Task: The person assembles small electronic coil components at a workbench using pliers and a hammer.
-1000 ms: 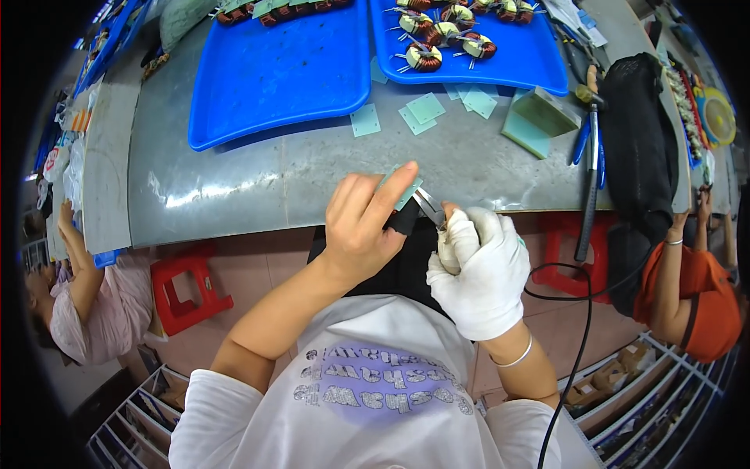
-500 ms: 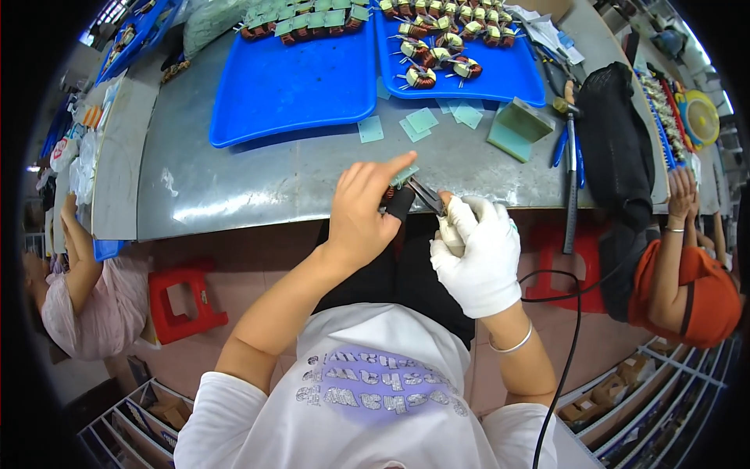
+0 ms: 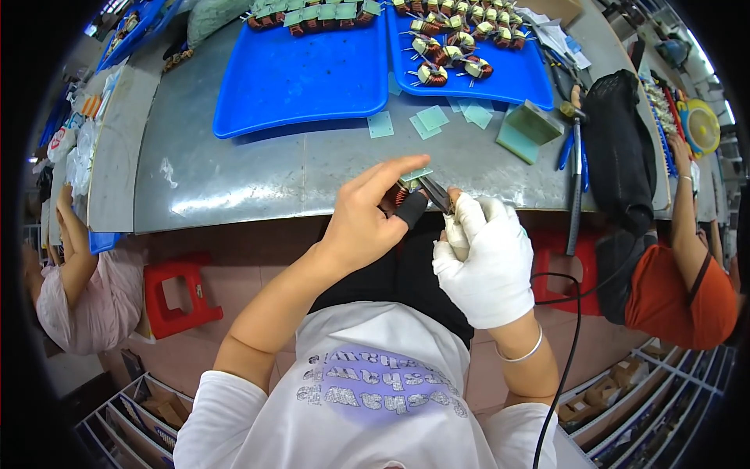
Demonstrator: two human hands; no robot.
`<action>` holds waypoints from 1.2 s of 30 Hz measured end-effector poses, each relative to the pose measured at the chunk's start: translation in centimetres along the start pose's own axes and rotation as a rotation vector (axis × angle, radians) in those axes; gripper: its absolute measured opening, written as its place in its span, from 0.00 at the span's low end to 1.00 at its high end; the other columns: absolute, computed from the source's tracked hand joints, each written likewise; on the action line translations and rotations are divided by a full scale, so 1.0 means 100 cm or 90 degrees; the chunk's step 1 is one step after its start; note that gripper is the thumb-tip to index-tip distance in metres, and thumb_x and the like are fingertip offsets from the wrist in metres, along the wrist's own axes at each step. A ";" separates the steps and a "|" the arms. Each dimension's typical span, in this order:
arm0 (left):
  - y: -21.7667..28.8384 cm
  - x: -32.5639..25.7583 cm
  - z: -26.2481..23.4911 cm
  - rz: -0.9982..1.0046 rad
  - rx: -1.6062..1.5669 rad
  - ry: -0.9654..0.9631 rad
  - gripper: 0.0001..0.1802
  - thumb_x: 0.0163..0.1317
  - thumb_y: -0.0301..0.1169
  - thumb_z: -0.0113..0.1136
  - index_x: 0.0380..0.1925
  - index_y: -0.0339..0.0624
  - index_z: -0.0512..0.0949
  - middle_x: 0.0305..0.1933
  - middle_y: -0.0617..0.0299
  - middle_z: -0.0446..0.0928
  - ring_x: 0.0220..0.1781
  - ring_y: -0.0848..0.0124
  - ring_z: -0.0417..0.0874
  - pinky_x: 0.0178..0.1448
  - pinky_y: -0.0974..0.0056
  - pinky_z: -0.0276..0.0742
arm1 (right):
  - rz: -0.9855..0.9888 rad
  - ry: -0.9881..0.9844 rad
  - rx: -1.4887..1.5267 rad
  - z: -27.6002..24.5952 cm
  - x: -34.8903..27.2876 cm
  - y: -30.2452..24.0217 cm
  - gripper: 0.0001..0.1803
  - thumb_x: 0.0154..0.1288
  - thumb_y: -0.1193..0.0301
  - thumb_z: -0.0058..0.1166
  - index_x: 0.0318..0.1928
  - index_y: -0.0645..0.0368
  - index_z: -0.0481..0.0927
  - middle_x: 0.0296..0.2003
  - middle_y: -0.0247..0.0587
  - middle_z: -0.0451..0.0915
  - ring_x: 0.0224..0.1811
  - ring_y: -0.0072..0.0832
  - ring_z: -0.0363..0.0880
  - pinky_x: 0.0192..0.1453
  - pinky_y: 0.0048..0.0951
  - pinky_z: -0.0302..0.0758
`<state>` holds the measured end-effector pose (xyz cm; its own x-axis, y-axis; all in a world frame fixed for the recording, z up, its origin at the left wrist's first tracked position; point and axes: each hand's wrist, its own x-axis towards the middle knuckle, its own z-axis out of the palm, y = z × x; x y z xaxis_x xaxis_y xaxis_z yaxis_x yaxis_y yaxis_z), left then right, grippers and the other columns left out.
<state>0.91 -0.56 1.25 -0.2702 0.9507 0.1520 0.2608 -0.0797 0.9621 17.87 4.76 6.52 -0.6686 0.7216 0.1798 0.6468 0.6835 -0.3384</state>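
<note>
My left hand (image 3: 365, 213), with a black cover on its thumb, grips a copper-wound coil (image 3: 401, 195) just off the table's front edge. A small green board (image 3: 416, 174) lies against the top of this coil, under my outstretched index finger. In a white glove, my right hand (image 3: 491, 262) is closed around a pair of pliers (image 3: 436, 193). The pliers' jaws reach to the board's edge beside the coil; what they pinch, if anything, is too small to make out. Their handles are mostly hidden by the glove.
Coils topped with green boards fill the far end of the left blue tray (image 3: 301, 90); bare coils lie in the right blue tray (image 3: 508, 84). Loose green boards (image 3: 432, 118), a green block (image 3: 519, 144), a hammer (image 3: 576, 180) and a black bag (image 3: 623, 148) lie on the metal table (image 3: 258, 176). People sit at both sides.
The view has shifted slightly, so trays and table sit a little differently. Both hands appear slightly further right, still holding the coil and the pliers. The person at right has moved an arm.
</note>
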 end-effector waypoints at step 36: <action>0.002 0.008 0.010 0.065 0.099 0.101 0.27 0.52 0.15 0.59 0.54 0.41 0.79 0.42 0.54 0.82 0.32 0.68 0.81 0.37 0.67 0.79 | 0.022 -0.084 0.104 0.000 0.008 0.004 0.29 0.48 0.70 0.64 0.55 0.57 0.77 0.36 0.47 0.75 0.39 0.45 0.77 0.41 0.44 0.77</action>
<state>1.61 0.52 1.31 -0.3736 0.8803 0.2925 0.4306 -0.1147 0.8952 17.60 5.57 6.51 -0.6961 0.7165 0.0460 0.6098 0.6238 -0.4889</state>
